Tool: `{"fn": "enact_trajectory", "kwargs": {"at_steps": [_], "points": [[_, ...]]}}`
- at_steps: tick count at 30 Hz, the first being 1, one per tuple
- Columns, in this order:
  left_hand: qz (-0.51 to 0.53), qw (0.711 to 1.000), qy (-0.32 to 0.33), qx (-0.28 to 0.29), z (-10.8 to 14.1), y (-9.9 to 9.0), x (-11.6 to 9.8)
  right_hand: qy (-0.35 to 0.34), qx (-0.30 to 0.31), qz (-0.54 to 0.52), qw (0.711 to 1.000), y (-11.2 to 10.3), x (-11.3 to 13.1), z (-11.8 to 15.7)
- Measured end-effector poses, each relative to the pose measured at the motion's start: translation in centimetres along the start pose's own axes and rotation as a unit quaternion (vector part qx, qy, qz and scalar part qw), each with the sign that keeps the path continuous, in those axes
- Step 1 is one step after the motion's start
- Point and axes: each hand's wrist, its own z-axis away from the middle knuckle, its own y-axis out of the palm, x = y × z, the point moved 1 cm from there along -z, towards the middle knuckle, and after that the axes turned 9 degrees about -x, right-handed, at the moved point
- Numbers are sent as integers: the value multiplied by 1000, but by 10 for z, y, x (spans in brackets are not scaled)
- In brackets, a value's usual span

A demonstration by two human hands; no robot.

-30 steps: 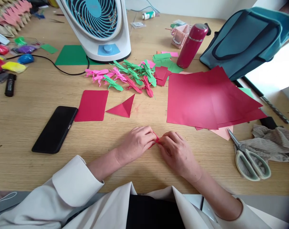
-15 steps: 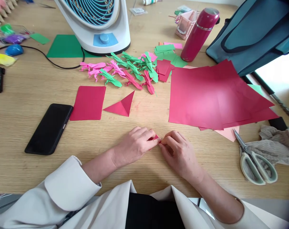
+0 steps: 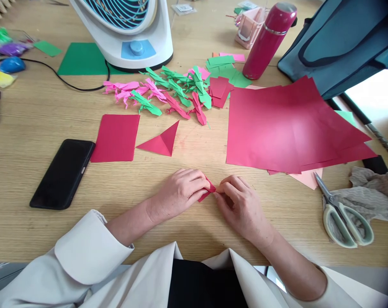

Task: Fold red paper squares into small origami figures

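A small folded red paper [image 3: 205,195] is pinched between both hands near the table's front edge. My left hand [image 3: 181,192] is closed on its left part, with the fingers covering much of it. My right hand [image 3: 240,205] pinches the paper's right tip between thumb and fingers. Beyond my left hand lies a creased red paper triangle [image 3: 160,141]. Left of that is a stack of red squares [image 3: 116,137]. Folded pink, green and red paper figures [image 3: 177,92] lie in a heap farther back.
A black phone [image 3: 63,174] lies at left. Large red sheets [image 3: 271,128] and scissors [image 3: 343,218] are at right, near a crumpled cloth [image 3: 373,194]. Behind stand a white fan [image 3: 139,47], a red flask [image 3: 269,42], a pink basket [image 3: 248,29] and a blue bag [image 3: 338,47].
My left hand has shifted slightly left, and more of the small red paper shows between the hands. The right hand has barely moved. The view has tilted slightly.
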Motion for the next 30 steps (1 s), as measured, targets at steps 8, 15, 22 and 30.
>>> {"fn": "enact_trajectory", "kwargs": {"at_steps": [8,15,22,30], "points": [[-12,1000,-20,-6,-2,3,-1,21,1,-2,1000,0,0,-1],[-33,999,-18,-2,-2,5,-1,39,-6,-24,999,-1,1,-2],[-38,998,-40,3,-4,6,-3,65,-18,-32,997,1,-1,-3],[-64,997,-42,-11,-5,9,-7,72,-25,-28,997,2,0,-5]]}}
